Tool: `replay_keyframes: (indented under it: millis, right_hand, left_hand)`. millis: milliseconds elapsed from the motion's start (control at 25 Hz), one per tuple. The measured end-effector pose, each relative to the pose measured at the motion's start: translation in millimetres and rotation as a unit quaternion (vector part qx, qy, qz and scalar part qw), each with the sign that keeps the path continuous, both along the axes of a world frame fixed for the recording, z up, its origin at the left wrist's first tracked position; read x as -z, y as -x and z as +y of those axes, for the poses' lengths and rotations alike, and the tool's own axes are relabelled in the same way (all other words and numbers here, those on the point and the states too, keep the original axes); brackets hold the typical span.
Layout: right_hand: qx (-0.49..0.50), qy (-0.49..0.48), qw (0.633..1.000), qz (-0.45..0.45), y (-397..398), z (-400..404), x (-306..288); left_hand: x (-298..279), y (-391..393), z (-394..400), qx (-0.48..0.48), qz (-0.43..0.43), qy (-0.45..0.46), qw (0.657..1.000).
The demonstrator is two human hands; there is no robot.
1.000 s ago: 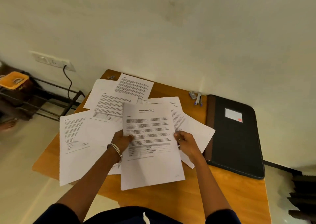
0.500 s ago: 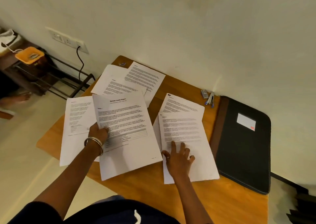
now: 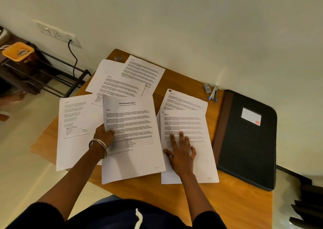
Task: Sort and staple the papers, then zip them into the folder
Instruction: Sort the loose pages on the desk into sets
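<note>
Several printed sheets lie spread over the wooden table (image 3: 236,202). My left hand (image 3: 103,135) grips the left edge of the title page headed "Sample Health Report" (image 3: 132,151), thumb on top. My right hand (image 3: 180,151) lies flat, fingers spread, on a text sheet (image 3: 197,123) to the right, which overlaps another sheet (image 3: 183,100) behind it. More sheets sit at the left (image 3: 71,127) and far side (image 3: 143,71). A black zip folder (image 3: 248,150) lies closed at the right. A small stapler (image 3: 214,93) and a staple box (image 3: 207,88) rest by the wall.
The table stands against a white wall. A wall socket (image 3: 57,34) with a black cable is at the left, above a dark metal rack (image 3: 43,78) holding an orange-lidded container (image 3: 18,51). A bare foot (image 3: 14,96) shows on the floor at the left.
The title page has shifted left out of my right hand. My right hand now presses flat on the right-hand sheet, and the view has tilted a little.
</note>
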State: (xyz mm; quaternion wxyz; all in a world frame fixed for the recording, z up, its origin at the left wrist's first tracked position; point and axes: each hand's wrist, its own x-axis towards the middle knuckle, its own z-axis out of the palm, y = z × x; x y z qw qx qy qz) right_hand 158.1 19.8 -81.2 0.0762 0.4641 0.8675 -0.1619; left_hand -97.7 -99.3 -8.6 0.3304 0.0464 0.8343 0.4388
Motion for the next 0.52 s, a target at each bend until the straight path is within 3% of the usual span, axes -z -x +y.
replay_keyframes:
  millis: [240, 320, 400, 520]
  right_hand:
    - [0.012, 0.019, 1.000, 0.022, 0, 8, -10]
    - [0.142, 0.004, 0.989, 0.048, 0, 21, -20]
    - [0.286, -0.073, 0.955, -0.021, -7, 34, -30]
    - [0.300, -0.055, 0.948, -0.096, -20, 47, -35]
  left_hand:
    - [1, 3, 5, -0.006, -0.005, 0.012, 1.000]
    - [-3, 3, 7, -0.011, -0.007, 0.004, 1.000]
    - [-7, 3, 10, -0.034, -0.030, -0.016, 0.999]
    - [-15, -2, 15, -0.084, -0.086, -0.042, 0.992]
